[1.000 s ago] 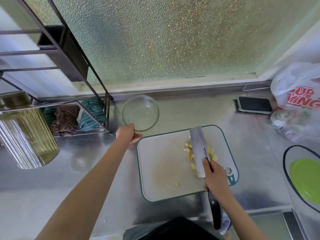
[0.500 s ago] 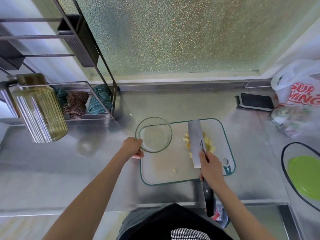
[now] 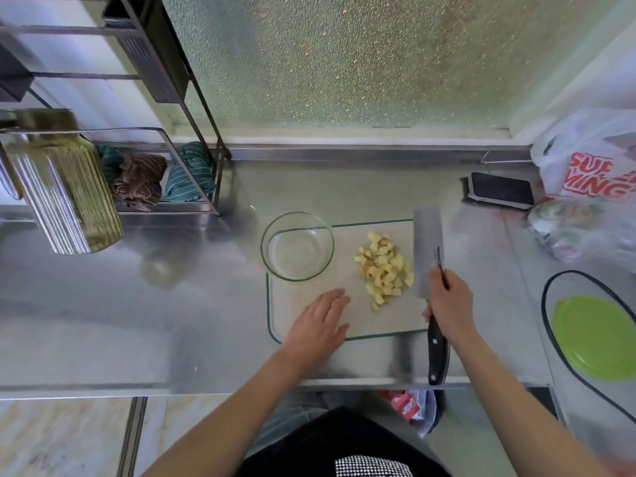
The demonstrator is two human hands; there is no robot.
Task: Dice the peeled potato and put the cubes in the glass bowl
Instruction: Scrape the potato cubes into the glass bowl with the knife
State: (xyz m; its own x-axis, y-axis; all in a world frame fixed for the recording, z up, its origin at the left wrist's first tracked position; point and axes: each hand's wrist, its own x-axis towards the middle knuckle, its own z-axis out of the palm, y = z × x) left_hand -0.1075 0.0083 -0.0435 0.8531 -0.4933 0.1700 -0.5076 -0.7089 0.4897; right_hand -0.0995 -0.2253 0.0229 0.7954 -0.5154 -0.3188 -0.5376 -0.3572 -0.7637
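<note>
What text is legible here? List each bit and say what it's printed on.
"SUPE" over "MING", red letters cut off by folds and the frame edge: on the white plastic bag.
Small dark marking on the cleaver blade: too small to read.
Nothing else legible.

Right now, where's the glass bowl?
In the head view the glass bowl sits empty over the cutting board's far-left corner, just left of the potato cubes and beyond the left hand.

Right hand (image 3: 447, 304) grips cleaver (image 3: 428, 249) beside potato cubes (image 3: 385, 266).
</note>
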